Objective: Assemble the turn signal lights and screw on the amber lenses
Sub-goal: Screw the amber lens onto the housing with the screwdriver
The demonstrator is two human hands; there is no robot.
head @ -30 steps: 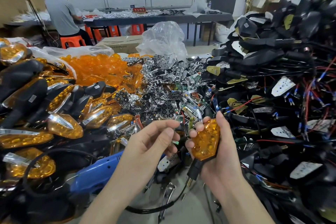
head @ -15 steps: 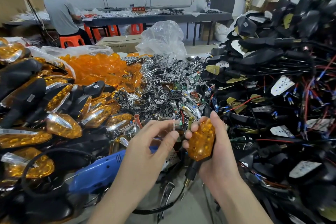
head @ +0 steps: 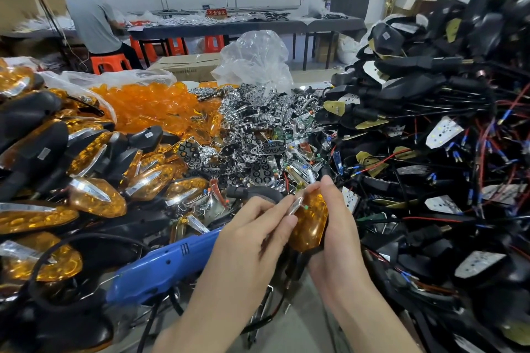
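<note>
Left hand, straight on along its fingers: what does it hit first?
Likely the amber turn signal held by the right hand; the silver strip pinched in the left hand looks against it, depth unclear.

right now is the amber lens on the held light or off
On: the amber lens sits over the black housing gripped in the right hand. Screwed down or not, cannot tell.

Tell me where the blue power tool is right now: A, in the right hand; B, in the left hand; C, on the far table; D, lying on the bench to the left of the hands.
D: the blue power tool lies untouched, while the left hand pinches a small silver piece and the right hand holds the turn signal.
</note>
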